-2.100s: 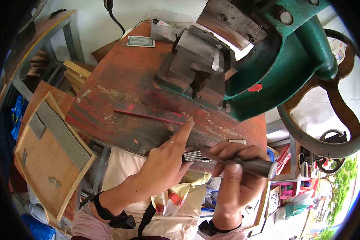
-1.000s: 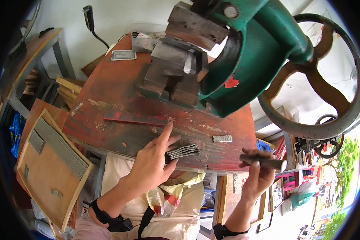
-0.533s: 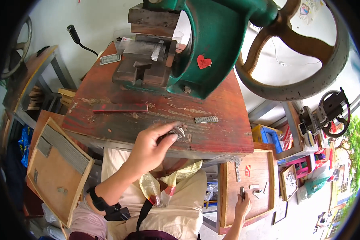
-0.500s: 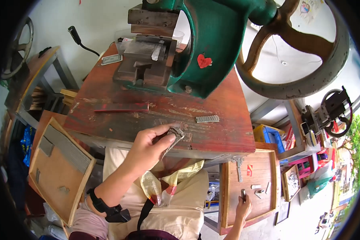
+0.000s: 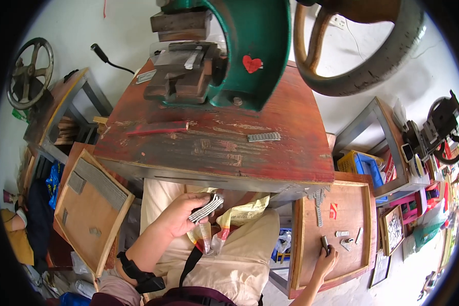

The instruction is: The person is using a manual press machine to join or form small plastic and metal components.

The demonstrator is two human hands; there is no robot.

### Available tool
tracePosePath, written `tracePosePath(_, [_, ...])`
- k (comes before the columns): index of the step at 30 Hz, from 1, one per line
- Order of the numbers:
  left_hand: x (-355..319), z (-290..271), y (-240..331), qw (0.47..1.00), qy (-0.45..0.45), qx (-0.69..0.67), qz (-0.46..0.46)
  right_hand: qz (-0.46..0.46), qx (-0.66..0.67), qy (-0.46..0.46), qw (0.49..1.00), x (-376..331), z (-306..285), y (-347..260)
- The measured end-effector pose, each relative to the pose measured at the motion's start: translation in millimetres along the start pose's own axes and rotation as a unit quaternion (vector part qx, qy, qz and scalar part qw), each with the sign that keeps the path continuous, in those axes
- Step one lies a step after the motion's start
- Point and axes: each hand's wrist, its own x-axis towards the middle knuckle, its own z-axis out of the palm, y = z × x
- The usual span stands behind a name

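My left hand (image 5: 177, 215) is closed on a small stack of thin grey ridged metal strips (image 5: 208, 209). It hangs over my lap, in front of the table's near edge. At the right, my right hand (image 5: 325, 264) pinches a short dark metal piece (image 5: 325, 241) above a wooden tray (image 5: 297, 250); its exact kind I cannot make out. In that tray lie several small metal pieces (image 5: 346, 245) and a column of ridged strips (image 5: 319, 209). Another ridged strip (image 5: 263, 137) lies alone on the worn red table (image 5: 285, 160).
A green hand press (image 5: 262, 35) with a large handwheel (image 5: 362, 76) stands at the table's back. A red bar (image 5: 158, 128) lies on the table. A tilted wooden tray (image 5: 118, 224) with grey strips is at my left. Yellow plastic (image 5: 247, 210) drapes over my lap.
My left hand has drawn back from the table edge to over my lap and turned the stack, showing its layered edges. My right hand stays at the right tray. The view has shifted.
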Motion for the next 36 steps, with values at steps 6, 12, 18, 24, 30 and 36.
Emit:
tracePosePath(6, [10.9, -3.4, -18.1, 0.741, -0.021, 0.663, 0.102, -0.012, -0.010, 0.031, 0.999, -0.1, 8.6, 2.5])
tracePosePath(12, [29.4, 71.5, 46.4, 0.870, 0.005, 0.381, 0.314, -0.041, -0.029, 0.104, 0.993, -10.4, 20.7, -2.3])
tracePosePath(18, [95.4, 89.1, 80.1, 0.530, 0.162, 0.623, 0.553, -0.053, -0.033, 0.125, 0.990, -14.5, 27.4, 0.4])
tracePosePath(24, [108.6, 95.7, 75.3, 0.612, 0.140, 0.599, 0.497, -0.052, -0.039, 0.125, 0.990, -13.2, 29.8, 2.6])
tracePosePath(30, [106.8, 96.5, 74.8, 0.637, 0.116, 0.581, 0.493, -0.046, -0.037, 0.130, 0.990, -15.9, 24.0, -4.9])
tracePosePath(36, [89.5, 96.9, 70.9, 0.644, 0.079, 0.547, 0.529, -0.039, 0.023, 0.145, 0.988, -19.0, 26.8, -23.3])
